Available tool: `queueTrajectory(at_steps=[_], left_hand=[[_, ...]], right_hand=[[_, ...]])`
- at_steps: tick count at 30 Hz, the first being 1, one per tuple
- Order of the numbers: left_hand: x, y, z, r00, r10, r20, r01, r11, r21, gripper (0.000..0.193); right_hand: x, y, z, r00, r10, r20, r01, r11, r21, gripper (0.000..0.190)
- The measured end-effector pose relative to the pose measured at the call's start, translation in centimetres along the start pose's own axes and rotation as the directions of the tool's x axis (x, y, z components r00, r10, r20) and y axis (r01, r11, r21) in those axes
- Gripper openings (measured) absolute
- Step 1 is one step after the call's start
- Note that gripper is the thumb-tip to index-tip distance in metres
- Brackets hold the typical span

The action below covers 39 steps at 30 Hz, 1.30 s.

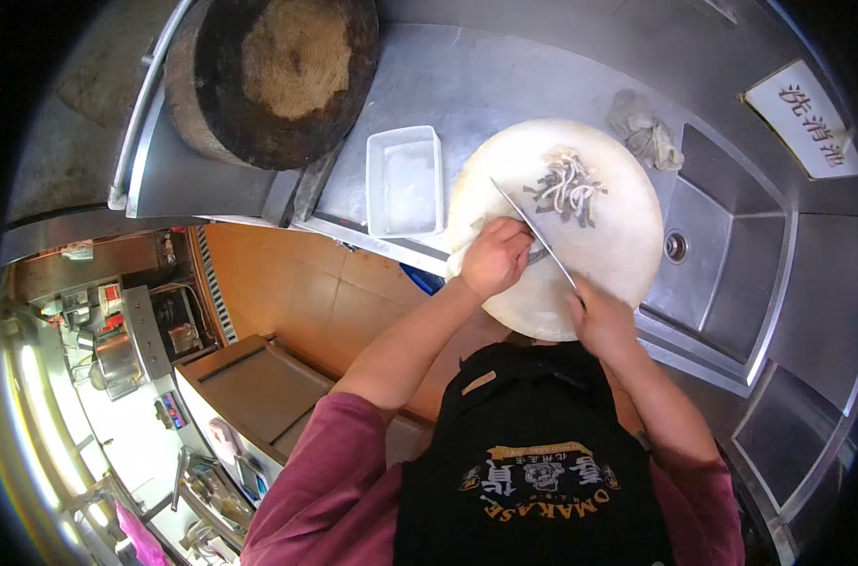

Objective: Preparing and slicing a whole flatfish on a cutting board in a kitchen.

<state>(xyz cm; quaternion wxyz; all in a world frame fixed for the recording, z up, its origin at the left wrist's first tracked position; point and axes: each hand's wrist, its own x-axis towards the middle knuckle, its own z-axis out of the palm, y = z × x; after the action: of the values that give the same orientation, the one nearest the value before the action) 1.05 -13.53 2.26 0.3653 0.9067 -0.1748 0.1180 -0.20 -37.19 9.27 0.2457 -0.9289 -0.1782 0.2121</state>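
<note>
On a round, pale cutting board (613, 233), my right hand (603, 315) grips the handle of a kitchen knife (535, 232). Its blade slants up and to the left, seen nearly edge-on. Just left of the blade, my left hand (498, 256) presses down with curled fingers on a grey and whitish piece of food (538, 252), mostly hidden under the fingers. Beyond the knife lies a loose pile of cut strips (569, 187), some white and some dark grey. What kind of food it is I cannot tell.
A translucent plastic container (405, 182) stands left of the board on the steel counter (485, 78). Farther left is a thick wooden chopping block (298, 60). A crumpled cloth (648, 134) lies behind the board, beside a steel sink (705, 262). A sign (805, 120) bears writing.
</note>
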Motion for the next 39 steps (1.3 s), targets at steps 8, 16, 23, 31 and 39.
queueTrajectory(at_steps=[8,16,23,31,39], left_hand=[[-0.3,0.9,-0.4,0.997,0.061,0.041,-0.062,0.998,0.031,0.027],[-0.8,2.2,0.2,0.984,-0.174,0.035,0.150,0.920,0.362,0.040],[-1.1,3.4,-0.5,0.989,-0.149,-0.014,0.147,0.944,0.295,0.037],[0.0,2.1,0.6,0.947,-0.319,-0.045,0.309,0.859,0.408,0.031],[-1.4,2.5,-3.6,0.355,-0.934,-0.045,0.237,0.136,-0.962,0.021]], right_hand=[[13.5,-1.0,-3.5,0.949,0.016,-0.314,-0.002,0.999,0.044,0.036],[-1.5,4.5,-2.1,0.998,0.065,-0.028,-0.052,0.940,0.336,0.041],[-1.7,7.4,-3.0,0.987,0.147,0.065,-0.159,0.956,0.245,0.041],[0.8,7.2,-3.5,0.999,-0.024,-0.040,0.033,0.972,0.234,0.038],[4.8,9.3,-5.7,0.997,0.056,0.045,-0.066,0.957,0.284,0.044]])
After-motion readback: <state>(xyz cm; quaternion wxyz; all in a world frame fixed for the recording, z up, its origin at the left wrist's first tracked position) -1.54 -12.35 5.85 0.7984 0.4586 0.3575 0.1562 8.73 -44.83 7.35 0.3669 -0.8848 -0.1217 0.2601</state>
